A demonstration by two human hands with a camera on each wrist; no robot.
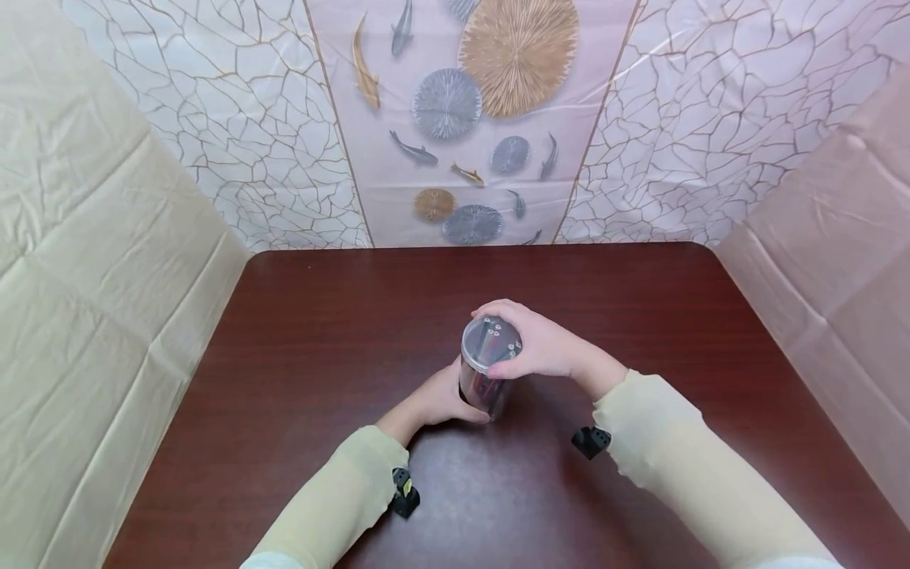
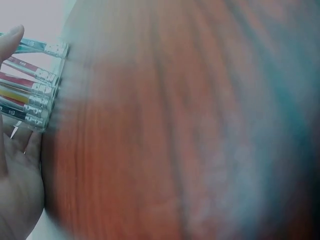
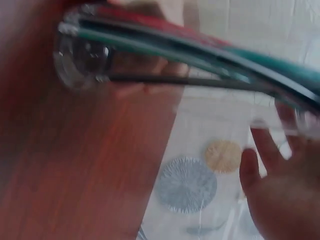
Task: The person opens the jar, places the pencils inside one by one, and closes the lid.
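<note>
A clear cylindrical container (image 1: 492,393) stands nearly upright over the middle of the table, leaning slightly. Several pencils (image 2: 30,86) in red, yellow, black and teal are inside it, their metal-banded ends at the bottom. My left hand (image 1: 442,395) grips the lower part, thumb on the near side. Around the top, my right hand (image 1: 546,344) curls its fingers and thumb about the rim of the clear round lid (image 1: 489,341). Pencil ends show through that lid. In the right wrist view the pencils (image 3: 200,50) run across the top, blurred. Whether the base touches the table cannot be told.
The dark reddish-brown table (image 1: 341,316) has rounded far corners. A patterned backdrop (image 1: 455,158) hangs behind it, and pale quilted panels (image 1: 107,300) flank the sides. Small black cameras (image 1: 592,441) are strapped at both wrists, over cream sleeves.
</note>
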